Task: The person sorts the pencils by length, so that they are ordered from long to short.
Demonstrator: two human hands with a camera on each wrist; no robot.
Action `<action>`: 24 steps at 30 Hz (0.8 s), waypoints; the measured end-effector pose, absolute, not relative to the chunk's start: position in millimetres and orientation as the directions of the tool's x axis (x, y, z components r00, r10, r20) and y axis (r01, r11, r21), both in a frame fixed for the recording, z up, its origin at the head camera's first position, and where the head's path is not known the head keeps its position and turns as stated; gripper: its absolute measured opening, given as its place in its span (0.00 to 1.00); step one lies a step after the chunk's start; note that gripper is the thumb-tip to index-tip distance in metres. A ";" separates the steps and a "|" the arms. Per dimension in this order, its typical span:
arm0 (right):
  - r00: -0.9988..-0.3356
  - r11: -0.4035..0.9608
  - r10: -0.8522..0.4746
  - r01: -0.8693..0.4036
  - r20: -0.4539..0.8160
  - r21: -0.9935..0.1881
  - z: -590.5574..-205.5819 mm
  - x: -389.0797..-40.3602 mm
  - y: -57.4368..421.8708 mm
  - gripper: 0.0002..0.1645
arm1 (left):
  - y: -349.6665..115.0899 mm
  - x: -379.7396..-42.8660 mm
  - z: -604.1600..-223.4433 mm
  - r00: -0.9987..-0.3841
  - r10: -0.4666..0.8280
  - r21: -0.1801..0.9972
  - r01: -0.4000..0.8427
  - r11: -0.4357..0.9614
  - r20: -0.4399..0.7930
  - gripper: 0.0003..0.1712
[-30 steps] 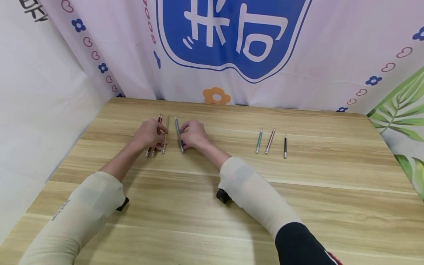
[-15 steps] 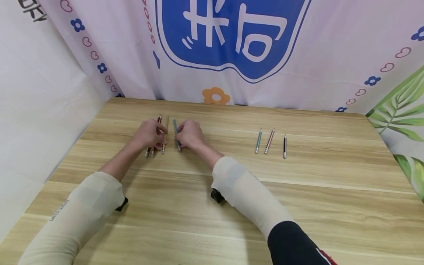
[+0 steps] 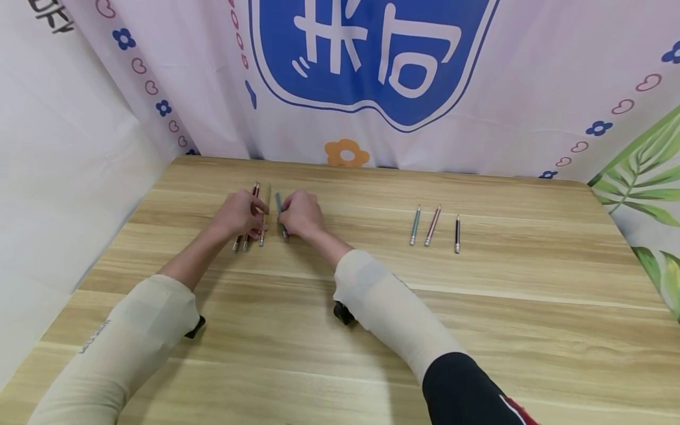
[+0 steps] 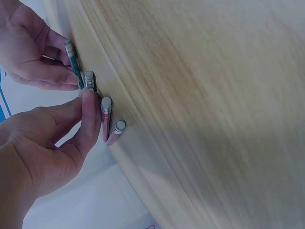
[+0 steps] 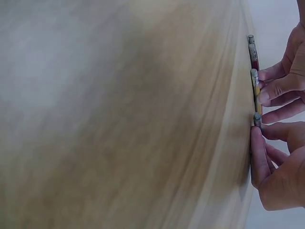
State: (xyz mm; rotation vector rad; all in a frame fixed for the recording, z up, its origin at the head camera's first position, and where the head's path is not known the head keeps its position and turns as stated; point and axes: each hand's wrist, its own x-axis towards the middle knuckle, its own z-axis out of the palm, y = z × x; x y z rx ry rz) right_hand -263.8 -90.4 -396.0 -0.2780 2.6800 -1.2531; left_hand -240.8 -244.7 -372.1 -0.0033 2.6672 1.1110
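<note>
My left hand (image 3: 237,213) pinches a yellow pencil (image 3: 262,238) that lies on the table, its eraser end toward me. Under and left of that hand lie two dark red pencils (image 4: 106,112), partly covered in the head view. Just to the right, my right hand (image 3: 303,213) holds a teal pencil (image 3: 278,202) between thumb and fingers. This pencil (image 4: 73,59) lies nearly parallel to the yellow one, with a small gap between them. In the right wrist view its eraser end (image 5: 257,118) shows between the fingertips.
On the right part of the wooden table (image 3: 520,283) lie another teal pencil (image 3: 415,225), a pinkish-red pencil (image 3: 432,226) and a dark pencil (image 3: 457,234). A printed curtain (image 3: 297,136) hangs along the back edge. A white wall (image 3: 64,177) stands at the left.
My right hand has slid left and slightly away from me with the teal pencil, narrowing the gap to the yellow one. The left hand has stayed in place.
</note>
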 end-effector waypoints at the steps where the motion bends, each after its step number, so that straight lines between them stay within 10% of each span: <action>1: -0.968 0.627 -0.241 -0.098 -0.073 -0.773 -395.8 -263.9 -90.4 0.03 | -244.7 -241.0 -372.0 -0.968 0.094 0.699 -0.099 0.708 -0.232 0.20; 24: -0.950 0.435 -0.288 -0.021 -0.117 -0.900 -402.4 -267.9 -95.3 0.14 | -243.6 -241.1 -369.6 -0.962 0.088 0.699 -0.123 0.705 -0.258 0.21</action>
